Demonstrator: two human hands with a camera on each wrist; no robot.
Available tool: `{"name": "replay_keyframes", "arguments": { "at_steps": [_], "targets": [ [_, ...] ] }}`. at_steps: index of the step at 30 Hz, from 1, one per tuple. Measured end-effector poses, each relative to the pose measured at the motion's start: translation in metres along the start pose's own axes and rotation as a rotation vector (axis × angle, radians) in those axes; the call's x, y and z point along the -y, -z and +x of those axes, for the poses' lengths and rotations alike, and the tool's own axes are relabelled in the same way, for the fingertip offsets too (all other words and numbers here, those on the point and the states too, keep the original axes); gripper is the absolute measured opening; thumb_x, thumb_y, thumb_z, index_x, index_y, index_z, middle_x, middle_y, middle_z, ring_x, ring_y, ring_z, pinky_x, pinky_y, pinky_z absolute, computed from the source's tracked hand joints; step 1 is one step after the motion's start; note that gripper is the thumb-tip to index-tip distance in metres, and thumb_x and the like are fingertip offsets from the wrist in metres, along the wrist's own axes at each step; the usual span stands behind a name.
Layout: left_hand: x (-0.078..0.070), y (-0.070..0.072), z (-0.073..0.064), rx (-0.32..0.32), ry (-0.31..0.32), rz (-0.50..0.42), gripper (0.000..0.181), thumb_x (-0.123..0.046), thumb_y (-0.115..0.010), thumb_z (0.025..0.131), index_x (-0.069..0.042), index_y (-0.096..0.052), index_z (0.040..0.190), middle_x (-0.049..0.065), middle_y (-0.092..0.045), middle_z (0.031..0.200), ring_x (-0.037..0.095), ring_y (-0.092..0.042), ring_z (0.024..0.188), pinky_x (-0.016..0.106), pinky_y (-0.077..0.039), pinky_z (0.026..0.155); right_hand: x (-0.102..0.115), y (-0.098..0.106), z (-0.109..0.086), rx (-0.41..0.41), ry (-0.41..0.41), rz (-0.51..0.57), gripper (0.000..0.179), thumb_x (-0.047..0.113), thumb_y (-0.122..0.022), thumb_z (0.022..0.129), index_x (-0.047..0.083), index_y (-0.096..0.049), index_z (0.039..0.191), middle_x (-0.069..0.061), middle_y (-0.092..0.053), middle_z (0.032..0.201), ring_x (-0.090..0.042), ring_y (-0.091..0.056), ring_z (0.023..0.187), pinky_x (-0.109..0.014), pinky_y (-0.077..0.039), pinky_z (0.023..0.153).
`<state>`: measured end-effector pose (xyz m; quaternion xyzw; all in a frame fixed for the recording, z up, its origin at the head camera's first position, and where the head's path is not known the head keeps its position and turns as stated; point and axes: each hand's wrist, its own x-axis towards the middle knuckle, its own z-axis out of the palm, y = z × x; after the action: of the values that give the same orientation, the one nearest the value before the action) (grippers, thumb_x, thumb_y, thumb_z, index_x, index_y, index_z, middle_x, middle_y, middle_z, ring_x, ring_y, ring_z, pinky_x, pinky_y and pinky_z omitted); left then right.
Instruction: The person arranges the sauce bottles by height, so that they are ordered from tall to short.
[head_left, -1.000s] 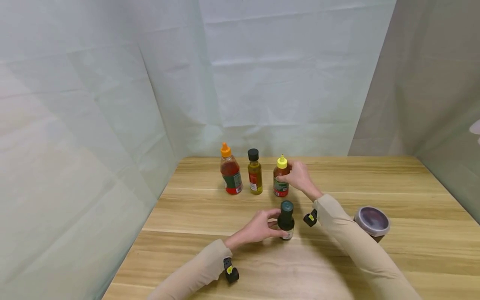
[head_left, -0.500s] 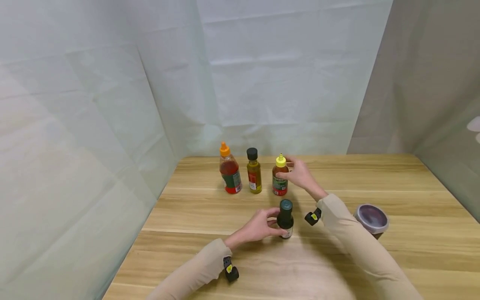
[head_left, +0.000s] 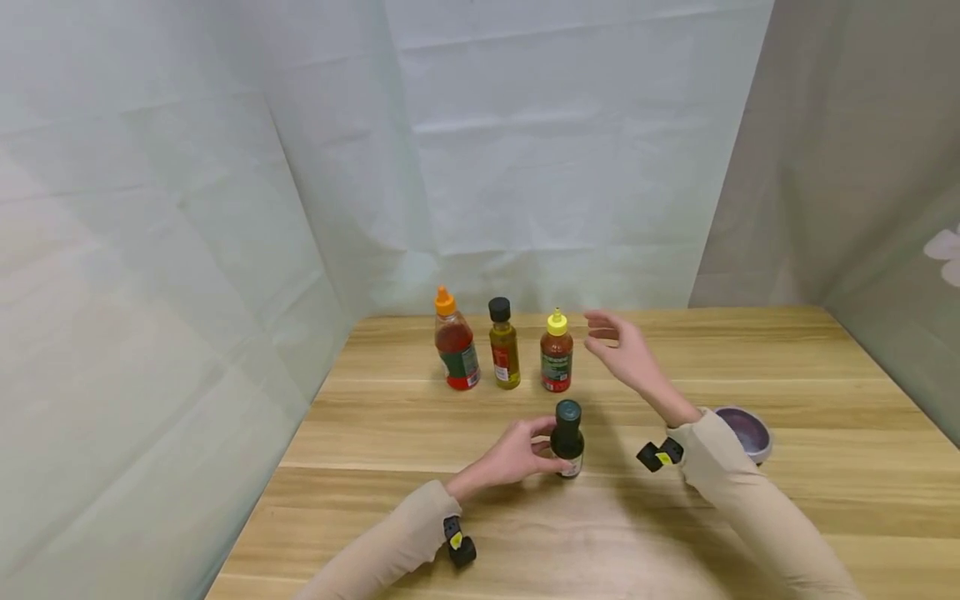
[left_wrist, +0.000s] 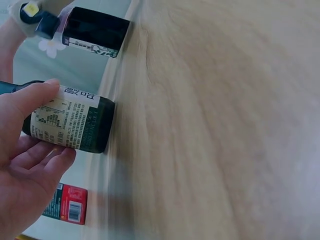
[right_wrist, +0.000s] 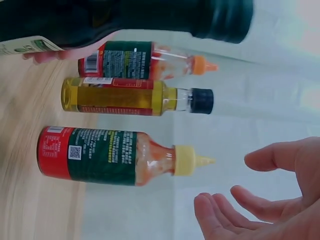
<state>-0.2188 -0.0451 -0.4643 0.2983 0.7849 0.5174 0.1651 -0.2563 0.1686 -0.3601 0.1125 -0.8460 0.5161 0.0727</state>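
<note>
My left hand (head_left: 513, 454) grips a dark sauce bottle (head_left: 567, 442) with a green cap, standing upright on the table. In the left wrist view the thumb lies across its pale label and the fingers curl around the other side. My right hand (head_left: 622, 348) is to the right of a yellow-capped chilli sauce bottle (head_left: 557, 367), apart from it, with fingers loosely bent and nothing held. The right wrist view shows a gap between those fingertips (right_wrist: 202, 200) and the yellow nozzle.
An oil bottle (head_left: 505, 354) with a black cap and an orange-capped red sauce bottle (head_left: 456, 350) stand in a row left of the yellow-capped one. A dark jar (left_wrist: 95, 31) with a purplish lid (head_left: 750, 433) is partly behind my right sleeve. Pale cloth (head_left: 540, 167) hangs behind the wooden table (head_left: 375, 433).
My right hand has let go of the yellow-capped chilli sauce bottle and drawn back to the right. The left hand stays on the dark sauce bottle.
</note>
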Motion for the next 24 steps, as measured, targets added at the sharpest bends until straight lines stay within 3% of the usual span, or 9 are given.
{"name": "replay_keyframes", "arguments": {
  "at_steps": [2,5,9,12,16,24],
  "targets": [
    [0.0,0.0,-0.001,-0.002,0.002,0.004,0.055,-0.008,-0.078,0.08,-0.007,-0.057,0.131,0.01,-0.062,0.13,0.019,-0.06,0.12,0.024,-0.049,0.101,0.001,0.004,-0.007,-0.02,0.016,0.003,0.041,0.008,-0.055,0.097,-0.002,-0.048,0.136,-0.025,-0.055,0.132,-0.04,-0.055,0.119,-0.048,-0.052,0.097],
    [-0.001,0.0,-0.001,-0.004,0.01,0.007,0.055,-0.008,-0.078,0.08,-0.007,-0.057,0.131,0.01,-0.062,0.13,0.019,-0.059,0.121,0.024,-0.049,0.101,0.001,0.012,-0.017,-0.047,0.032,0.022,0.038,0.009,-0.053,0.098,-0.001,-0.049,0.135,-0.024,-0.059,0.127,-0.034,-0.059,0.115,-0.03,-0.054,0.092],
    [-0.002,0.0,-0.001,-0.008,0.022,0.002,0.056,-0.008,-0.079,0.08,-0.007,-0.057,0.131,0.01,-0.061,0.131,0.02,-0.059,0.122,0.024,-0.049,0.101,0.001,0.024,-0.031,-0.067,0.077,0.073,0.035,0.01,-0.051,0.1,-0.001,-0.049,0.133,-0.019,-0.063,0.121,-0.013,-0.064,0.105,-0.011,-0.051,0.084],
    [-0.002,0.0,0.0,-0.008,0.033,-0.01,0.057,-0.007,-0.079,0.079,-0.006,-0.057,0.131,0.011,-0.061,0.131,0.02,-0.059,0.122,0.025,-0.049,0.102,0.001,0.036,-0.042,-0.06,0.111,0.093,0.034,0.012,-0.051,0.1,-0.002,-0.05,0.132,-0.002,-0.065,0.114,0.004,-0.062,0.097,-0.01,-0.052,0.081],
    [-0.002,0.0,0.001,-0.005,0.045,-0.03,0.057,-0.006,-0.08,0.078,-0.006,-0.057,0.13,0.011,-0.062,0.13,0.02,-0.059,0.121,0.025,-0.049,0.102,-0.002,0.053,-0.055,-0.011,0.141,0.085,0.034,0.011,-0.052,0.1,-0.003,-0.051,0.13,0.02,-0.061,0.106,0.008,-0.062,0.096,-0.012,-0.054,0.081],
    [-0.002,0.001,0.001,-0.007,0.053,-0.029,0.055,-0.005,-0.08,0.078,-0.006,-0.059,0.129,0.01,-0.063,0.127,0.02,-0.06,0.12,0.025,-0.049,0.101,-0.022,0.088,-0.073,0.077,0.195,0.032,0.035,0.004,-0.057,0.096,-0.003,-0.05,0.13,0.025,-0.061,0.111,0.006,-0.062,0.101,-0.009,-0.052,0.083]
  ]
}}
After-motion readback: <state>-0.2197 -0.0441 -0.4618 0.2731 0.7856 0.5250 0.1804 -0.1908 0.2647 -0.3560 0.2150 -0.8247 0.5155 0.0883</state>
